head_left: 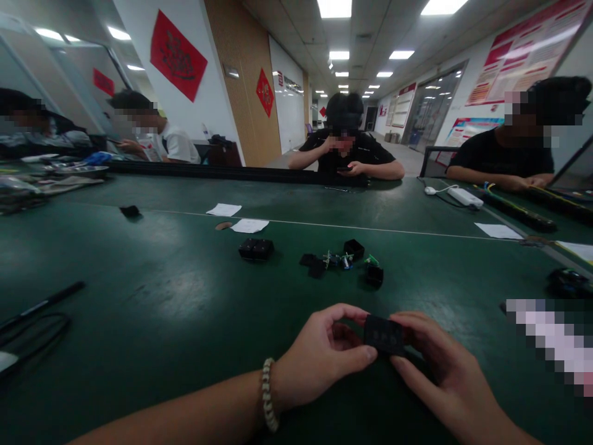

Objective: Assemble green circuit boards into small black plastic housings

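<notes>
Both my hands hold a small black box-shaped part low over the green table. My left hand, with a bead bracelet at the wrist, pinches the part's left end between thumb and fingers. My right hand grips its right end, fingers curled round it. Farther out on the table lie a pair of joined black boxes, and a cluster of small black cases and tiny circuit pieces.
Paper slips and a small black piece lie farther back. A black pen and cable sit at the left. A white power strip is at the right. Several people sit along the table's far side and ends.
</notes>
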`<state>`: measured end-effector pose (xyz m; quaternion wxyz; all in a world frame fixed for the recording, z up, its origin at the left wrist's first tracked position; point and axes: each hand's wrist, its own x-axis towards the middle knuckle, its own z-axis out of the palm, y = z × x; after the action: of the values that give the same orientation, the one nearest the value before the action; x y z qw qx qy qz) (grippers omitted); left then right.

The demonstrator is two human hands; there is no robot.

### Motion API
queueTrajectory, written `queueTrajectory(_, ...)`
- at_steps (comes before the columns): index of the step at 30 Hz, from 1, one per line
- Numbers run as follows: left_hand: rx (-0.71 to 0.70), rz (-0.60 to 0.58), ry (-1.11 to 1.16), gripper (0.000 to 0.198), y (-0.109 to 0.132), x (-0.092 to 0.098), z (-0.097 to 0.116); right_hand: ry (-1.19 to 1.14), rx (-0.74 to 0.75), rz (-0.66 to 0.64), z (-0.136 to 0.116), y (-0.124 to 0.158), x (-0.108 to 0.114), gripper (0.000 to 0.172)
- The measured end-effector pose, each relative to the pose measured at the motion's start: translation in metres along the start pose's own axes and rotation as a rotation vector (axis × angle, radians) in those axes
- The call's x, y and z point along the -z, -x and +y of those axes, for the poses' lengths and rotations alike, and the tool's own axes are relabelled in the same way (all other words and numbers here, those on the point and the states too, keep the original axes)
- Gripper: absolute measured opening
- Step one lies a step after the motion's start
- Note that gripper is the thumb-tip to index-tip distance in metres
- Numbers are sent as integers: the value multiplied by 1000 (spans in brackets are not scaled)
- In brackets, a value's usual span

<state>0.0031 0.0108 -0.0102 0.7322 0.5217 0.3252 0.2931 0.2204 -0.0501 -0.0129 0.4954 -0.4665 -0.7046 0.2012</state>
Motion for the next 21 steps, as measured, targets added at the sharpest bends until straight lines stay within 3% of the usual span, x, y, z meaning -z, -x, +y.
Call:
queueTrajectory(10, -4, 4, -21, 43, 0, -2, 1, -1, -9, -1, 3, 0, 0, 42)
queueTrajectory(21, -7, -8, 15, 50, 0, -2, 0, 5, -10, -6, 4, 2, 2, 42)
